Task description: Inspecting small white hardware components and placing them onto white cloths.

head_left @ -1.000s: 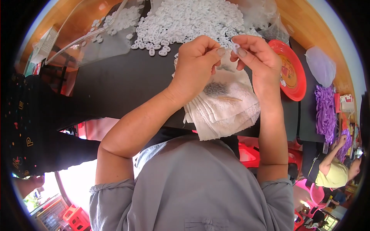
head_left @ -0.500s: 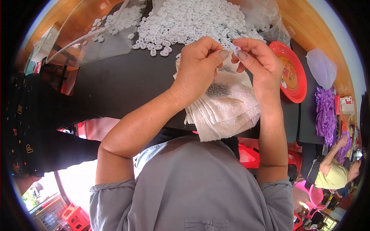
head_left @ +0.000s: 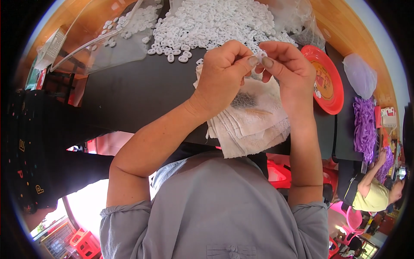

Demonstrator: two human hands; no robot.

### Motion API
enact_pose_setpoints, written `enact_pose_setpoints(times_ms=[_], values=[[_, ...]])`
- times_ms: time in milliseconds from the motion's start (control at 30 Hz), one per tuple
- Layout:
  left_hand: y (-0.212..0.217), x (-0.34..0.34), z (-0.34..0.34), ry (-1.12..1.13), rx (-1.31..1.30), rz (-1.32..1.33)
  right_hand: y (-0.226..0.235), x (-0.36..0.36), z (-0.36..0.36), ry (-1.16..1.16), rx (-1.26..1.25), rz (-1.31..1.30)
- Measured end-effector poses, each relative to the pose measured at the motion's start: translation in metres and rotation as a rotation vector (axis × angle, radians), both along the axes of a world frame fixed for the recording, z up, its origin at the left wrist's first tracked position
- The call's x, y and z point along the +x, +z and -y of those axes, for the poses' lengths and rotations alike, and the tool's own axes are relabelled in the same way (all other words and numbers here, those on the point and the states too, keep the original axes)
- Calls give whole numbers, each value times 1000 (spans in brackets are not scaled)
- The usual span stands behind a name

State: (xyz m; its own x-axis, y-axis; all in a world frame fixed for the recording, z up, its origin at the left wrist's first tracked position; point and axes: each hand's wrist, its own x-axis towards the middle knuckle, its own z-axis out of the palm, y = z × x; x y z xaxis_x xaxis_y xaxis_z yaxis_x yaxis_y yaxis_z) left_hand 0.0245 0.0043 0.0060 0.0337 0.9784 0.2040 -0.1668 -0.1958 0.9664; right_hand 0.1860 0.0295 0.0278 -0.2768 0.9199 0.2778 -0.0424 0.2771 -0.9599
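Over a folded cream towel (head_left: 254, 137), both hands meet with fingertips nearly touching. My right hand (head_left: 291, 71) pinches a small white two-holed plastic piece (head_left: 261, 55) between thumb and index finger. My left hand (head_left: 222, 73) is closed in a pinch right against that piece; whatever its fingertips hold is too small to make out. A little heap of thin dark metal-looking pins (head_left: 244, 100) lies on the towel below the hands. Just beyond them spreads a large pile of similar white plastic pieces (head_left: 220, 21) on the dark table (head_left: 138, 97).
At the right stands a red plate (head_left: 337, 93) with a few white pieces. A clear plastic sheet or bag (head_left: 116, 54) with more pieces lies far left. Purple ribbon bundles (head_left: 364, 129) and a translucent bag (head_left: 361, 75) are farther right. One person stands at left (head_left: 39, 146), another at right (head_left: 371, 196).
The two hands have come slightly closer together, the left fingertips now up against the white piece. The person at the left has shifted a little.
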Motion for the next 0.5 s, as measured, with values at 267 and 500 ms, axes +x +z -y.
enact_pose_setpoints(times_ms=[267,500], values=[[-3,4,2,75,64,-25,-9,-3,0,67,-112,-195],[5,3,3,54,-20,84,-4,-2,-1,44,-157,-182]])
